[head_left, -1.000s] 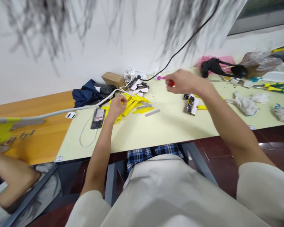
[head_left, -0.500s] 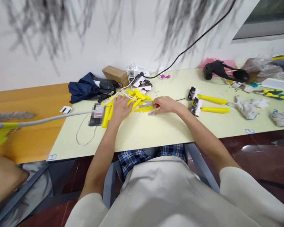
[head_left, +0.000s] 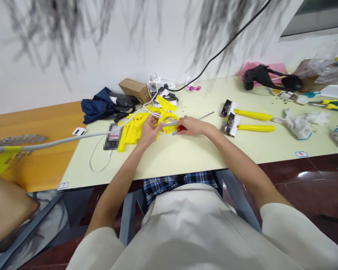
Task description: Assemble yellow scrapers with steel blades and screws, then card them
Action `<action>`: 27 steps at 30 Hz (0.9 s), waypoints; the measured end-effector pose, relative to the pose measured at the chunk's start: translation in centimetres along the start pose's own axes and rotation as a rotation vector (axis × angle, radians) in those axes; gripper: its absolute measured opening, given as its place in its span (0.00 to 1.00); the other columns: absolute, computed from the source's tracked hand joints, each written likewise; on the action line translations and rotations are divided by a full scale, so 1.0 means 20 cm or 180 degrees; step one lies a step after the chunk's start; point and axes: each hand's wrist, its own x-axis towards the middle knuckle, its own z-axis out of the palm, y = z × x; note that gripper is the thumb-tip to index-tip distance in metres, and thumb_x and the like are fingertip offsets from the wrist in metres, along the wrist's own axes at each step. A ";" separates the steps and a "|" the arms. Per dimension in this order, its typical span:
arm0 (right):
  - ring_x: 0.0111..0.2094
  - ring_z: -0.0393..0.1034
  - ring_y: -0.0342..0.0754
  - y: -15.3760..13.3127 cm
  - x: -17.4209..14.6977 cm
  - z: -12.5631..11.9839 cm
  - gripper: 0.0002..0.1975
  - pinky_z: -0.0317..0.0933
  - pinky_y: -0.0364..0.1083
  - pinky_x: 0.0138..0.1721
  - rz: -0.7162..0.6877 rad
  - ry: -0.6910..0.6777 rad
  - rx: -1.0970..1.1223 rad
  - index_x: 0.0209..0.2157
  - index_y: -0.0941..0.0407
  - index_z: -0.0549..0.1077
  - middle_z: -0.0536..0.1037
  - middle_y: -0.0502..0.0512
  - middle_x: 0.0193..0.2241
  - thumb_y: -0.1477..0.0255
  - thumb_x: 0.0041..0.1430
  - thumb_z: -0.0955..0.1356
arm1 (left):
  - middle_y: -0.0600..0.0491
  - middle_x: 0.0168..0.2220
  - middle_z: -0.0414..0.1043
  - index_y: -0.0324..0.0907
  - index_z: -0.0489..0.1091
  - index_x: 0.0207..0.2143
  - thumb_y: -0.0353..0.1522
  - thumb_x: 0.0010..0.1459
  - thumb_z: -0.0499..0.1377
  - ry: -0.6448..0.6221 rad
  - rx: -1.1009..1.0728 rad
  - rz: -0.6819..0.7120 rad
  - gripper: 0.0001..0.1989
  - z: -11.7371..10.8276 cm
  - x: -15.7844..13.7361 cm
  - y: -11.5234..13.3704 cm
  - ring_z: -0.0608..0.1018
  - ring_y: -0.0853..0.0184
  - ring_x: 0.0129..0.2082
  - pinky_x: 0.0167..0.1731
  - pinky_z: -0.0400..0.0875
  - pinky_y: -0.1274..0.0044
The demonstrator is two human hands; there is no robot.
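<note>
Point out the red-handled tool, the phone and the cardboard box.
red-handled tool [head_left: 181,128], head view, on the red handle by the right hand.
phone [head_left: 112,137], head view, middle of its face.
cardboard box [head_left: 135,89], head view, on its top.

head-worn view, down over table [head_left: 186,157]

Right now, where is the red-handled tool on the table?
In the head view, the red-handled tool sits at table centre, gripped in the right hand, its tip against the yellow parts under the left hand.
</note>
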 end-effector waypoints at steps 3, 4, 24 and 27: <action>0.45 0.72 0.58 0.00 0.00 0.00 0.05 0.58 0.50 0.47 -0.0037 -0.0002 0.0003 0.47 0.55 0.78 0.82 0.60 0.43 0.70 0.72 0.74 | 0.43 0.56 0.79 0.46 0.74 0.56 0.48 0.54 0.79 -0.0203 -0.0571 -0.0226 0.33 0.03 -0.01 0.03 0.84 0.60 0.44 0.29 0.84 0.75; 0.46 0.72 0.58 0.00 0.00 0.00 0.06 0.58 0.51 0.48 -0.0045 -0.0004 0.0014 0.49 0.54 0.78 0.82 0.59 0.44 0.72 0.72 0.73 | 0.44 0.56 0.79 0.46 0.75 0.54 0.48 0.54 0.79 -0.0203 -0.0692 -0.0309 0.31 0.04 -0.01 0.05 0.84 0.62 0.42 0.28 0.84 0.75; 0.52 0.65 0.65 0.16 -0.21 -0.05 0.16 0.62 0.57 0.52 0.0563 0.0141 -0.0494 0.39 0.57 0.76 0.72 0.69 0.52 0.88 0.54 0.66 | 0.42 0.51 0.87 0.41 0.74 0.45 0.35 0.68 0.69 0.0159 -0.1836 -0.1935 0.09 0.08 -0.03 0.15 0.90 0.59 0.49 0.39 0.86 0.75; 0.53 0.66 0.65 0.16 -0.22 -0.05 0.15 0.62 0.57 0.54 0.0542 0.0231 -0.0484 0.40 0.58 0.77 0.73 0.70 0.52 0.87 0.57 0.65 | 0.41 0.51 0.87 0.40 0.77 0.47 0.37 0.73 0.65 0.0236 -0.1846 -0.2085 0.09 0.11 -0.03 0.16 0.90 0.59 0.51 0.40 0.86 0.75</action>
